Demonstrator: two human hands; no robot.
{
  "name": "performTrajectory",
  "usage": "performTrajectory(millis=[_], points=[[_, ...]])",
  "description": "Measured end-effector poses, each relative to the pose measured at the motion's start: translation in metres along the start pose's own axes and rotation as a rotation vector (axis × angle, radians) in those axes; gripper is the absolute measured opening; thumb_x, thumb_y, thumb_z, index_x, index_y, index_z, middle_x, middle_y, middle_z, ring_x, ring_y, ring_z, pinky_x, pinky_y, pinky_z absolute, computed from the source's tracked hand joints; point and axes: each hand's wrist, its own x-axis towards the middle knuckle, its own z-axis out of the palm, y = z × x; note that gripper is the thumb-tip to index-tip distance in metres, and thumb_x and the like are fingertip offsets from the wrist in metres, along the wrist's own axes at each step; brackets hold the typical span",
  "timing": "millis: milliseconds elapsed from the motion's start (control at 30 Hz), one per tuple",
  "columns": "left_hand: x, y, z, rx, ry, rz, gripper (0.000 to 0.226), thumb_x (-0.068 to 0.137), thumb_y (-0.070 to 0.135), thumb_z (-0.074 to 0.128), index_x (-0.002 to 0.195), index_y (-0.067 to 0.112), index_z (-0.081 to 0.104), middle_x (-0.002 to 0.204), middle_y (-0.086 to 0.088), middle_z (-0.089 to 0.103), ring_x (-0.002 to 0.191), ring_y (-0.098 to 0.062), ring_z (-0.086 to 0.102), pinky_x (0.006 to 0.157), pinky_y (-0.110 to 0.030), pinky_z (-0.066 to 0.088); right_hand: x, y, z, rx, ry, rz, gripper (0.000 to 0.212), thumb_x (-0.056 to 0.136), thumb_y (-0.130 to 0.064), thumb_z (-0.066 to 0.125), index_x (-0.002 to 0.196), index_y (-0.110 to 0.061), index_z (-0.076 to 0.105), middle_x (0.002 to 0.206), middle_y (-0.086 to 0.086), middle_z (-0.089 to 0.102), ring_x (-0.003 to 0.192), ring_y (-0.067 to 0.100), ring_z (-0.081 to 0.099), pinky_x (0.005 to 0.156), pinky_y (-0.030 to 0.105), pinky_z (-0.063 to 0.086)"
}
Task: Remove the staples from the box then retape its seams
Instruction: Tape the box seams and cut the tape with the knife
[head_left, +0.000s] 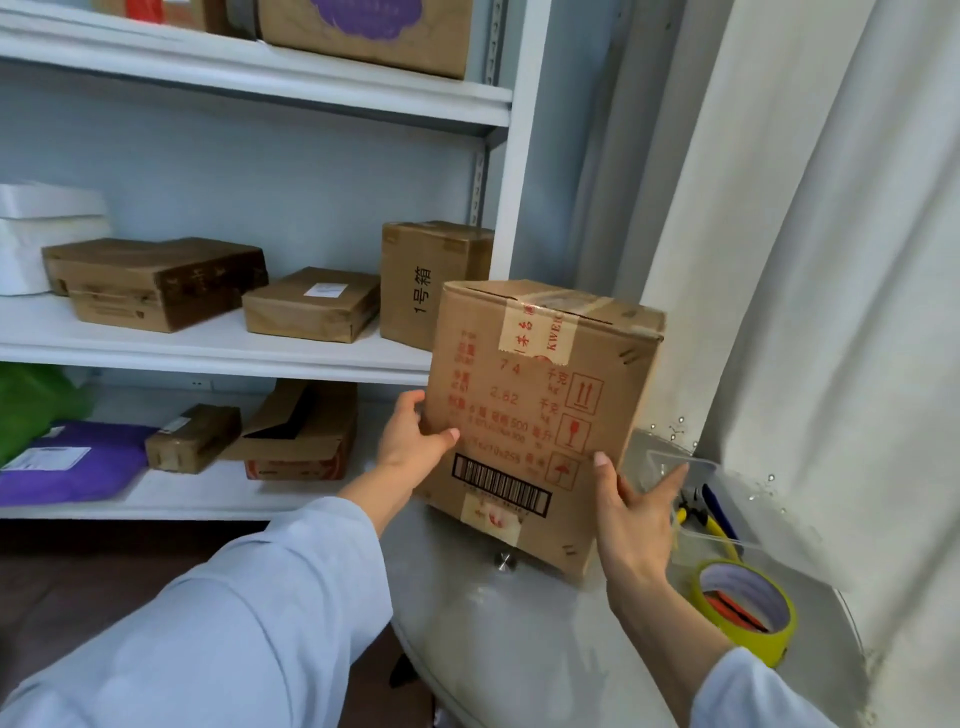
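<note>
**One stapled box between my two hands**

I am standing by a white shelving unit (260, 343) beside a pale curtain (831, 260), working over a grey counter (519, 639). The box (540, 415) is sitting tilted at the counter's far edge, one lower corner lifted, printed side facing me. My left hand (415, 441) is gripping its left edge, thumb across the front; my right hand (639, 509) is pressing the right edge, thumb on the front and the fingers stretching past the corner.

I am judging it stiff corrugated card, not slippery, and light enough for me to be tipping it like this. The glass symbol is warning of fragile contents, so I am favouring the vertical edges over the flaps.

Counting: one box in hand, three staple marks (629, 355) showing on this side, one roll of yellow tape (743, 610), one clear tray (696, 499) holding tools, too hidden to count. Nine cartons are resting on the shelves.
</note>
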Motion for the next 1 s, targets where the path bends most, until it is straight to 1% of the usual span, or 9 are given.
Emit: performTrajectory(millis=[100, 233, 300, 367, 533, 600, 700, 833, 1000], points=[[-0.002, 0.033, -0.010, -0.044, 0.041, 0.138, 0.054, 0.090, 0.012, 0.062, 0.139, 0.024, 0.042, 0.139, -0.003, 0.049, 0.129, -0.021, 0.044, 0.104, -0.038, 0.036, 0.012, -0.035, -0.018, 0.031, 0.019, -0.042, 0.078, 0.096, -0.048, 0.041, 0.153, -0.027, -0.007, 0.145, 0.001, 0.047, 0.139, 0.028, 0.034, 0.110, 0.042, 0.027], [0.001, 0.082, -0.027, -0.142, 0.021, 0.299, 0.048, 0.091, 0.010, 0.060, 0.136, 0.022, 0.049, 0.138, 0.000, 0.050, 0.127, -0.014, 0.045, 0.096, -0.024, 0.039, 0.028, -0.085, -0.036, 0.143, 0.027, -0.081, 0.068, 0.099, -0.045, 0.034, 0.153, -0.030, -0.004, 0.156, 0.002, 0.029, 0.142, 0.028, 0.027, 0.113, 0.039, 0.021], [0.000, 0.098, -0.031, -0.155, -0.006, 0.334, 0.044, 0.092, 0.010, 0.058, 0.135, 0.020, 0.051, 0.137, 0.002, 0.052, 0.122, -0.011, 0.048, 0.081, -0.014, 0.041, 0.035, -0.099, -0.041, 0.170, 0.034, -0.088, 0.070, 0.097, -0.046, 0.035, 0.153, -0.031, -0.005, 0.157, 0.004, 0.026, 0.140, 0.030, 0.031, 0.112, 0.041, 0.025], [-0.001, 0.103, -0.029, -0.147, -0.021, 0.330, 0.043, 0.093, 0.007, 0.054, 0.134, 0.020, 0.051, 0.135, 0.004, 0.054, 0.113, -0.008, 0.051, 0.067, -0.012, 0.040, 0.039, -0.105, -0.043, 0.181, 0.031, -0.082, 0.073, 0.096, -0.047, 0.037, 0.152, -0.030, -0.007, 0.156, 0.006, 0.026, 0.138, 0.032, 0.032, 0.111, 0.043, 0.027], [-0.003, 0.103, -0.019, -0.302, 0.066, 0.275, 0.046, 0.093, 0.005, 0.054, 0.137, 0.016, 0.047, 0.134, 0.002, 0.053, 0.113, -0.010, 0.051, 0.083, -0.021, 0.043, 0.028, -0.106, -0.048, 0.257, -0.034, -0.112, 0.075, 0.098, -0.043, 0.040, 0.152, -0.028, -0.010, 0.152, -0.006, 0.030, 0.143, 0.022, 0.024, 0.115, 0.038, 0.019], [-0.008, 0.100, -0.013, -0.366, 0.106, 0.199, 0.044, 0.095, 0.018, 0.055, 0.138, 0.018, 0.045, 0.127, 0.004, 0.053, 0.106, -0.010, 0.050, 0.079, -0.022, 0.041, 0.024, -0.102, -0.047, 0.263, -0.049, -0.126, 0.074, 0.100, -0.042, 0.040, 0.153, -0.026, -0.009, 0.144, -0.013, 0.033, 0.144, 0.018, 0.021, 0.116, 0.035, 0.015], [-0.016, 0.081, 0.000, -0.390, 0.062, 0.103, 0.042, 0.095, 0.046, 0.048, 0.130, 0.022, 0.050, 0.119, 0.002, 0.058, 0.100, -0.012, 0.053, 0.074, -0.027, 0.041, 0.022, -0.096, -0.042, 0.243, -0.050, -0.108, 0.072, 0.099, -0.046, 0.037, 0.153, -0.027, -0.008, 0.154, -0.005, 0.030, 0.145, 0.022, 0.017, 0.115, 0.036, 0.014], [-0.010, 0.073, 0.008, -0.245, 0.011, 0.130, 0.049, 0.092, 0.050, 0.049, 0.133, 0.024, 0.043, 0.132, 0.002, 0.053, 0.121, -0.020, 0.049, 0.103, -0.041, 0.041, 0.037, -0.094, -0.032, 0.184, -0.012, -0.105, 0.068, 0.099, -0.051, 0.031, 0.153, -0.030, -0.005, 0.157, -0.003, 0.026, 0.146, 0.028, 0.018, 0.116, 0.041, 0.014], [0.007, 0.081, 0.002, -0.087, 0.141, 0.246, 0.045, 0.093, 0.045, 0.051, 0.130, 0.021, 0.045, 0.128, 0.000, 0.055, 0.119, -0.020, 0.052, 0.100, -0.040, 0.045, 0.049, -0.099, -0.025, 0.166, -0.001, -0.151, 0.065, 0.099, -0.051, 0.029, 0.153, -0.033, -0.003, 0.157, -0.005, 0.024, 0.145, 0.026, 0.020, 0.116, 0.039, 0.015]])
